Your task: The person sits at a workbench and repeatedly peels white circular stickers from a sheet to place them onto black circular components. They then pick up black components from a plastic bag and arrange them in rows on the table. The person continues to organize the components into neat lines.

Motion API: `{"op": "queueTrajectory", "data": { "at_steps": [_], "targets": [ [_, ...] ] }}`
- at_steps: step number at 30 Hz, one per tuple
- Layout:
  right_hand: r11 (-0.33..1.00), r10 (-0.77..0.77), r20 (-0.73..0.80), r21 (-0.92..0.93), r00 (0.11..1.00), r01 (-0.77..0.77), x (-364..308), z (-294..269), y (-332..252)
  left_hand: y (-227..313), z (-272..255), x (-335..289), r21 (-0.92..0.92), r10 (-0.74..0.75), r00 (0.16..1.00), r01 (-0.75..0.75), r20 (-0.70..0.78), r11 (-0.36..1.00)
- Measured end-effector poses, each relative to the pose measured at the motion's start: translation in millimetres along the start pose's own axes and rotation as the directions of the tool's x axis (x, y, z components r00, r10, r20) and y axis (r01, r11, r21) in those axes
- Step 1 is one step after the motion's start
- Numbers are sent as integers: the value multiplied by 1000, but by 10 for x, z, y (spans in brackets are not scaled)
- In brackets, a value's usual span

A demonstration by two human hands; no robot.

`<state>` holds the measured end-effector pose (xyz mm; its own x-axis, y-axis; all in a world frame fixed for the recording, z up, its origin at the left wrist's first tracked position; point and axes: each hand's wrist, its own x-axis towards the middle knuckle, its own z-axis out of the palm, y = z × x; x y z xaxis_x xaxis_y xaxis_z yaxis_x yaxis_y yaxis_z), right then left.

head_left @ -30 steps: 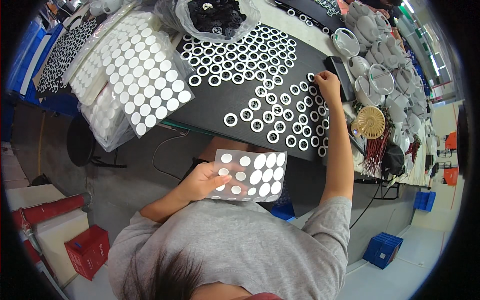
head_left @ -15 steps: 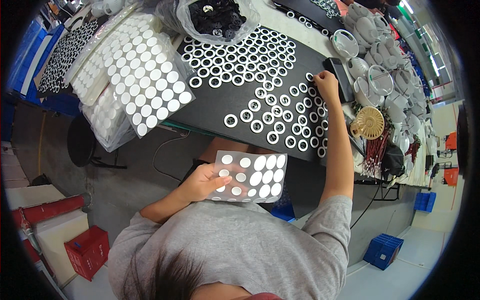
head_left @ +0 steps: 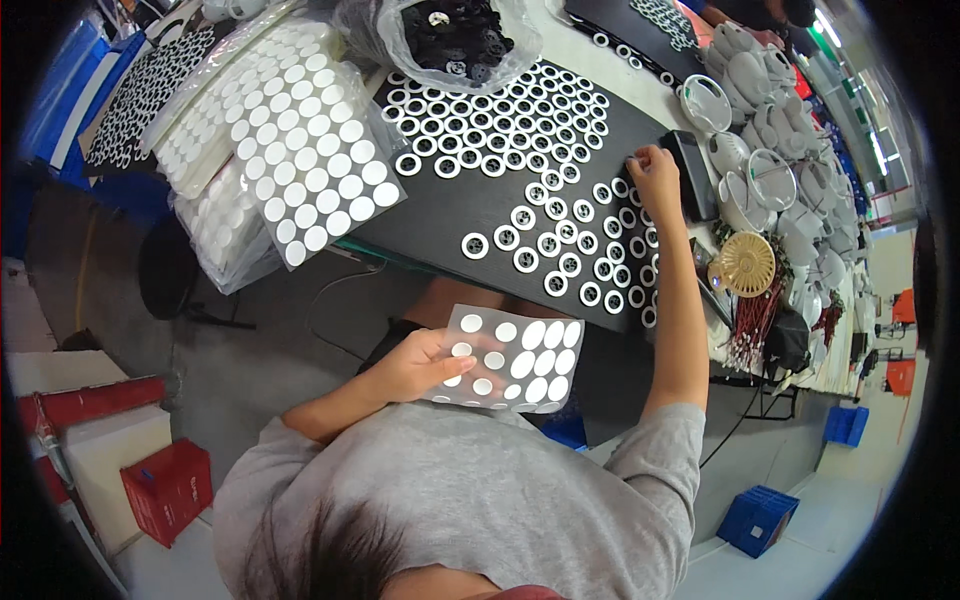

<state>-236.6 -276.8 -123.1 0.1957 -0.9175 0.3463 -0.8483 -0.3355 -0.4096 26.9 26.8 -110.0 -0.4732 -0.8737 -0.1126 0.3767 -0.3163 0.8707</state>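
My left hand (head_left: 418, 367) holds a translucent sheet of round white stickers (head_left: 553, 360) in front of my body, thumb on top and fingers behind. My right hand (head_left: 656, 178) is over the right part of the black board (head_left: 420, 220), fingers pinched together. What lies between its fingertips, if anything, is hidden. Many white rings with dark centres (head_left: 475, 245) lie on the board, packed closely at the back and spaced apart nearer me. Several of them are next to my right hand and forearm.
Larger sticker sheets (head_left: 318, 185) lie at the left, overhanging the table edge. A clear bag of black parts (head_left: 455, 45) stands behind the rings. To the right are a dark box-like object (head_left: 690, 175), a yellowish fan-like part (head_left: 745, 264) and piled pale housings (head_left: 745, 75).
The whole view has shifted slightly, with the table lower and further right. My right hand stays by the board's right side, fingers still together. My left hand keeps the sticker sheet.
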Motion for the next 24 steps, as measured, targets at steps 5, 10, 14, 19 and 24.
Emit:
{"op": "queueTrajectory", "data": {
  "at_steps": [5,10,14,19,24],
  "targets": [
    [995,-55,-12,-83,998,54,-26,34,26,-47,13,16,-103,2,999,-5,-33,995],
    [988,-91,-36,-131,995,86,-80,13,-45,13,-49,-10,-8,4,999,-4,-44,1000],
    [993,-70,-51,86,996,75,-98,-76,-105,221,-287,-167,-128,92,992,-103,-89,986],
    [969,-113,-225,189,968,157,-490,-427,-135,1012,-1043,-434,301,543,742,-454,-393,838],
    [959,-180,-206,182,962,218,-951,-615,-335,1927,-1859,-354,631,662,488,-259,-568,732]
  ]
}}
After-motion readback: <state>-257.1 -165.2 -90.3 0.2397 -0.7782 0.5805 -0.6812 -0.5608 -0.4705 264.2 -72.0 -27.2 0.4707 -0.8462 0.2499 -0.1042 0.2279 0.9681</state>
